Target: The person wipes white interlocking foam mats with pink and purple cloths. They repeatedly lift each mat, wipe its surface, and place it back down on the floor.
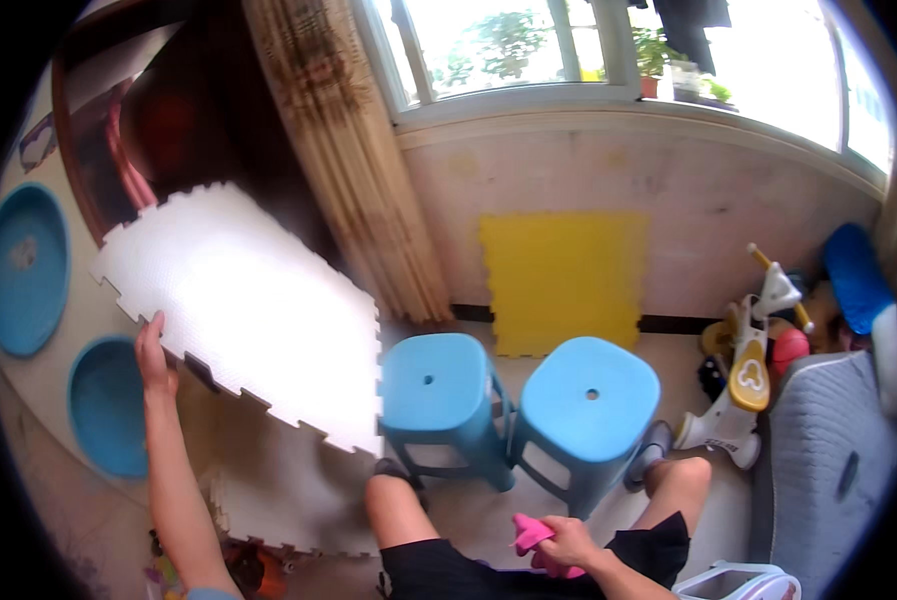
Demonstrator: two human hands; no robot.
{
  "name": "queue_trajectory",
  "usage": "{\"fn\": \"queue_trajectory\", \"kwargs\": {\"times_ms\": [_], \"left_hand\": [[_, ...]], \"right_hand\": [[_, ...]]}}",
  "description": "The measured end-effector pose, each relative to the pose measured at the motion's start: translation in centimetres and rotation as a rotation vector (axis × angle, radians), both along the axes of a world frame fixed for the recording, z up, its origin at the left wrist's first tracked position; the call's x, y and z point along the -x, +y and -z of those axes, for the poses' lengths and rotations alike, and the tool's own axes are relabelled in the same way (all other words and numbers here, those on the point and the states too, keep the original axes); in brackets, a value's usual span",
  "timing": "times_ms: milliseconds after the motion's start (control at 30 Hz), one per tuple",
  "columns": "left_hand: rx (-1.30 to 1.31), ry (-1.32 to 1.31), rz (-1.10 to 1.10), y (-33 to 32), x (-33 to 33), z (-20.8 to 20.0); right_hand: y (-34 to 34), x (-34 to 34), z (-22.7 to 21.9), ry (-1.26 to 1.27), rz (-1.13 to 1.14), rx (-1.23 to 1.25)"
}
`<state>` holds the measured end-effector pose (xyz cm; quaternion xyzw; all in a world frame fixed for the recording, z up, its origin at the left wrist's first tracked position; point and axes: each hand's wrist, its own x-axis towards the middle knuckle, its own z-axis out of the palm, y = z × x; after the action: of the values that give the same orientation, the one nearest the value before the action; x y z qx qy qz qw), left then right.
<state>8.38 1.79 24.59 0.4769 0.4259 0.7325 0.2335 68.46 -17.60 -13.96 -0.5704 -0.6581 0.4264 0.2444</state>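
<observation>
Head view put my left hand at nine o'clock, fingers gripping the edge of a white foam mat that was tilted up off the floor. At six o'clock my right hand was clenched around a pink cloth, resting by my knee. Two blue stools stood side by side near centre, with a yellow mat leaning on the wall at twelve o'clock behind them.

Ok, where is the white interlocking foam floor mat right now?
In the head view, the white interlocking foam floor mat is tilted up on the person's left, its lower edge gripped by the left hand, just left of the two blue plastic stools.
</observation>
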Motion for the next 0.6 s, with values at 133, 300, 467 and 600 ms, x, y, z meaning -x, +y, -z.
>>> {"fn": "queue_trajectory", "kwargs": {"times_ms": [133, 300, 467, 600], "left_hand": [[-0.059, 0.089, -0.275, -3.0, 3.8, 0.0], [-0.103, 0.473, -0.804, -3.5, 4.0, 12.6], [0.188, 0.641, -1.059, -6.2, 2.0, 30.9], [0.169, 0.659, -1.07, -9.4, -4.4, 40.9]], "right_hand": [[0.1, 0.6, 0.5, 0.038, -0.028, -0.099], [-0.1, 0.7, 1.7, 0.026, -0.033, -0.081], [-0.2, 0.5, 0.7, -0.042, -0.045, -0.07], [-0.3, -0.2, 1.0, -0.089, -0.017, -0.05]]}}
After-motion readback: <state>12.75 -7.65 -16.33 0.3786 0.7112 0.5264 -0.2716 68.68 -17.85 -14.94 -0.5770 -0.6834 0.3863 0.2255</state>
